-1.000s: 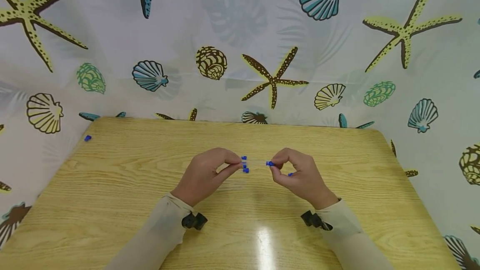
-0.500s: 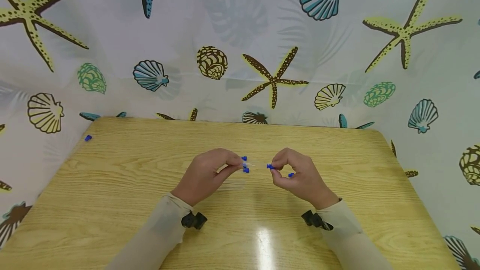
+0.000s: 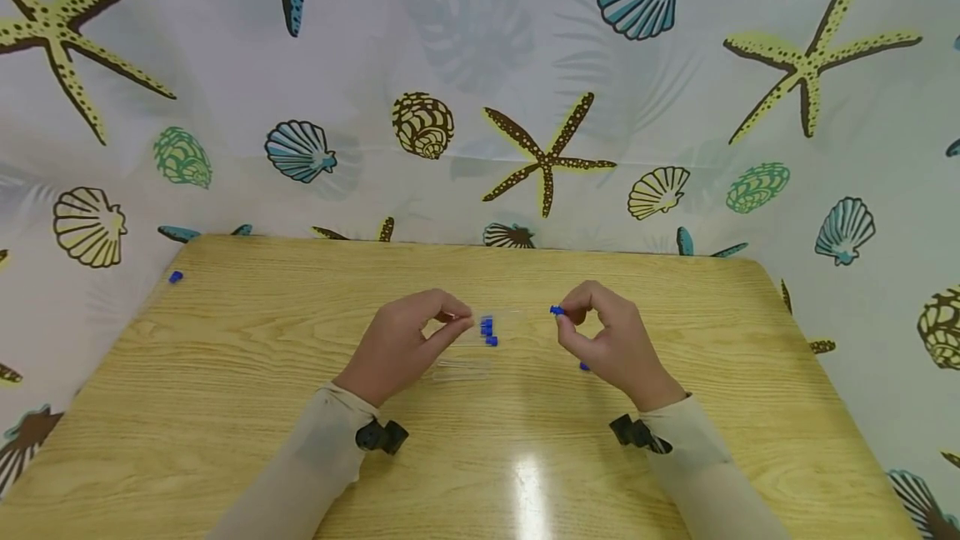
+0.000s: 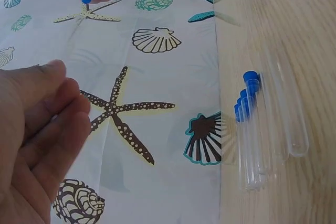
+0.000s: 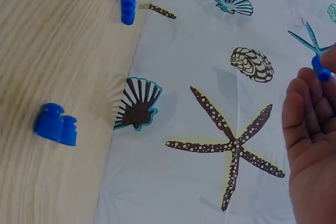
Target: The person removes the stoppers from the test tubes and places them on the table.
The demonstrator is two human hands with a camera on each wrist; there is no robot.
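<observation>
My left hand (image 3: 408, 340) pinches a clear test tube (image 5: 297, 9) by one end; its rounded tip points toward the other hand. The tube is barely visible in the head view. Opposite it, my right hand (image 3: 611, 340) pinches a small blue stopper (image 3: 557, 310) between thumb and index finger, apart from the tube. Beneath and between the hands, several tubes with blue stoppers (image 4: 251, 80) lie side by side on the table. Clear tubes without visible stoppers (image 4: 294, 124) lie beside them, nearer the person.
Loose blue stoppers (image 5: 50, 123) lie on the wooden table (image 3: 262, 407) below my right hand. Another blue piece (image 3: 176, 277) lies at the table's far left edge. A cloth printed with shells and starfish (image 3: 360, 48) hangs behind the table.
My hands have moved apart. The right hand, with its stopper, has shifted right and away from the person; the left has drawn slightly left with the tube. The stoppers lying between them show more.
</observation>
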